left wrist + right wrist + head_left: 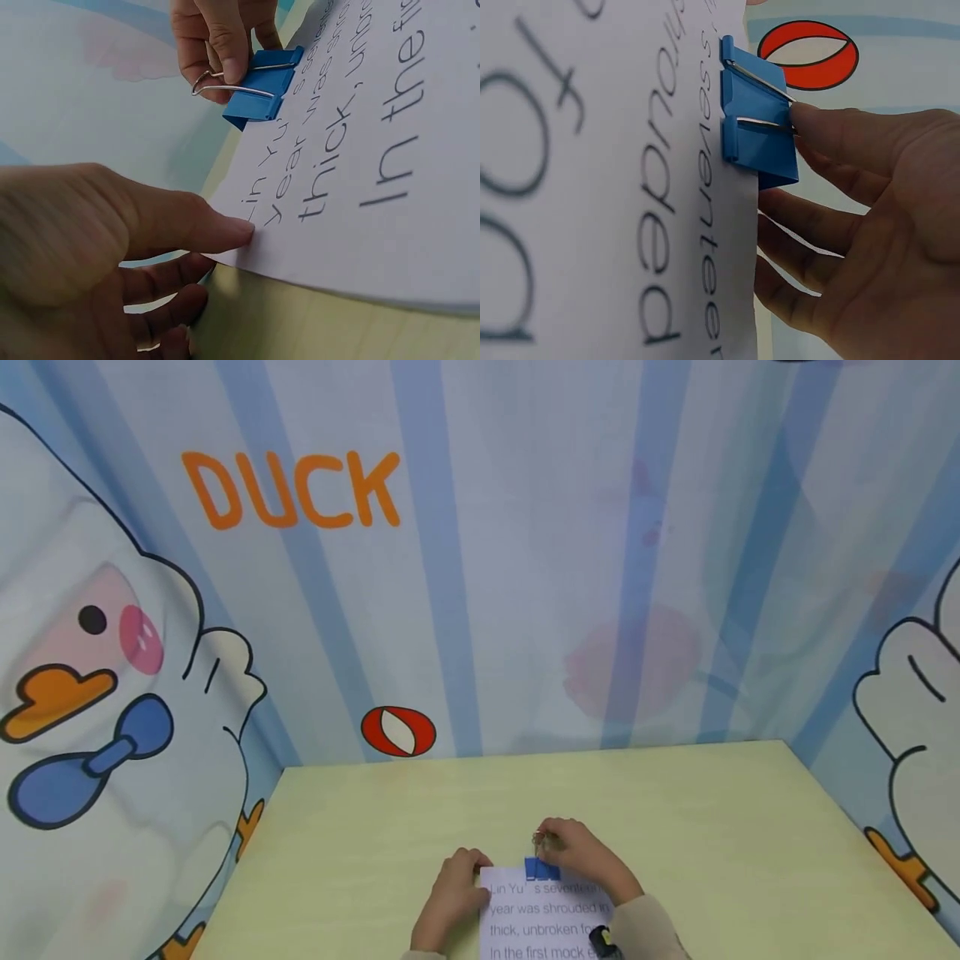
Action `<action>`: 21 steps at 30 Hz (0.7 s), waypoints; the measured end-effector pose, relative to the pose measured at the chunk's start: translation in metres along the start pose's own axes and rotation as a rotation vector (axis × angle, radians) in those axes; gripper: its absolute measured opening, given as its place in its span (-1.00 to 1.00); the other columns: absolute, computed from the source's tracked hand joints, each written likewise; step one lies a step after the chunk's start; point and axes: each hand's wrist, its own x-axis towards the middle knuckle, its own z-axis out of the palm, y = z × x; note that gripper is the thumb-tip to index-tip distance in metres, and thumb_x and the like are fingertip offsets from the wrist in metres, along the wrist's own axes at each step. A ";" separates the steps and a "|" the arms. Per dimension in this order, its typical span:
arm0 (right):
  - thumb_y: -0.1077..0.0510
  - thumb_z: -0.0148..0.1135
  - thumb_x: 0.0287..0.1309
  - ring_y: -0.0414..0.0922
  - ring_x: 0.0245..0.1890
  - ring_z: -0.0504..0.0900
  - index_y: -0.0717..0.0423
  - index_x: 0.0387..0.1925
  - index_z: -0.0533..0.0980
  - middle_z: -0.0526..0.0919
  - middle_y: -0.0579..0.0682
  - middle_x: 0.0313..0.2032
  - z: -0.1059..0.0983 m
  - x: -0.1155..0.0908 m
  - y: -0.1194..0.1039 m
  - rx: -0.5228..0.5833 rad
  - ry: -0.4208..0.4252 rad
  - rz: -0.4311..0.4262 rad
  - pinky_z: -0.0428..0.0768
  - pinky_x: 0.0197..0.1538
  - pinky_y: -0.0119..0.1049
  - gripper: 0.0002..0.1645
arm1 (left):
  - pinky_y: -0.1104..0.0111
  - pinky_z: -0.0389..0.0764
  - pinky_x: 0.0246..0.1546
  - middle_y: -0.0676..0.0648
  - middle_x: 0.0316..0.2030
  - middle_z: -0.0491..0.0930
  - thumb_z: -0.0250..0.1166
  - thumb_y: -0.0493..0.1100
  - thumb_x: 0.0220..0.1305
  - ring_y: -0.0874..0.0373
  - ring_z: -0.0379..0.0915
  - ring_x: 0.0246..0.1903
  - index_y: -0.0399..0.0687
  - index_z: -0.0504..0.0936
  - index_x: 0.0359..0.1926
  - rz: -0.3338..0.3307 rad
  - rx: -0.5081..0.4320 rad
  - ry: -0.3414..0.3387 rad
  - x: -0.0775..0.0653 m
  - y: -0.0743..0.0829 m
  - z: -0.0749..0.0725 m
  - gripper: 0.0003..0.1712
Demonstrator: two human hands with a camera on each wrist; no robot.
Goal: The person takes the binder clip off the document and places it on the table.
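A blue binder clip (542,869) sits on the top edge of a stack of printed paper (525,920). In the right wrist view, my right hand (885,187) pinches the wire handle of the clip (761,142), thumb on the near side and fingers behind. The clip's blue body straddles the edge of the sheets. At the upper left corner of the paper, my left hand (453,893) holds the sheets; the left wrist view shows its thumb (225,234) on the printed face, with the other fingers at and below the edge.
The paper lies at the front of a pale yellow table (360,835). Behind it hangs a blue striped curtain (517,568) with duck drawings and orange lettering. A small black device (602,941) is at the right wrist, over the paper.
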 end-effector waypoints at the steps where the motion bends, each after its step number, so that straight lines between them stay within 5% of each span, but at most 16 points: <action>1: 0.25 0.34 0.24 0.02 -0.09 0.59 0.16 -0.16 0.60 0.67 -0.05 -0.19 0.000 0.000 0.000 -0.003 0.001 0.000 0.47 0.07 0.12 -0.86 | -0.01 0.50 -0.06 -0.10 -0.23 0.53 0.39 -0.50 -0.11 -0.04 0.45 -0.20 -0.26 0.63 -0.18 -0.004 0.000 -0.001 0.000 0.000 0.000 -0.63; 9: 0.20 0.28 0.33 -0.16 -0.28 0.50 0.08 -0.27 0.57 0.61 -0.14 -0.30 -0.004 0.000 -0.002 0.010 -0.002 -0.012 0.47 -0.11 -0.12 -0.96 | 0.05 0.50 -0.11 -0.08 -0.25 0.53 0.40 -0.49 -0.08 0.01 0.42 -0.23 -0.23 0.62 -0.18 -0.028 0.000 -0.003 0.001 -0.001 0.002 -0.64; 16: 0.05 0.07 0.51 -0.17 -0.32 0.53 0.10 -0.31 0.58 0.64 -0.10 -0.30 -0.006 0.003 0.002 0.112 0.023 -0.021 0.48 -0.17 -0.22 -0.70 | 0.14 0.45 -0.25 -0.03 -0.34 0.52 0.38 -0.49 -0.08 0.06 0.39 -0.32 -0.20 0.61 -0.19 -0.024 -0.015 -0.003 0.000 0.000 0.000 -0.64; 21: -0.03 0.09 0.49 -0.18 -0.41 0.47 0.10 -0.37 0.53 0.56 -0.10 -0.41 -0.004 0.008 0.001 0.092 0.018 -0.005 0.42 -0.24 -0.25 -0.65 | 0.18 0.41 -0.31 -0.01 -0.40 0.49 0.35 -0.49 -0.10 0.07 0.37 -0.36 -0.19 0.61 -0.19 -0.030 -0.032 -0.002 0.000 0.001 0.000 -0.63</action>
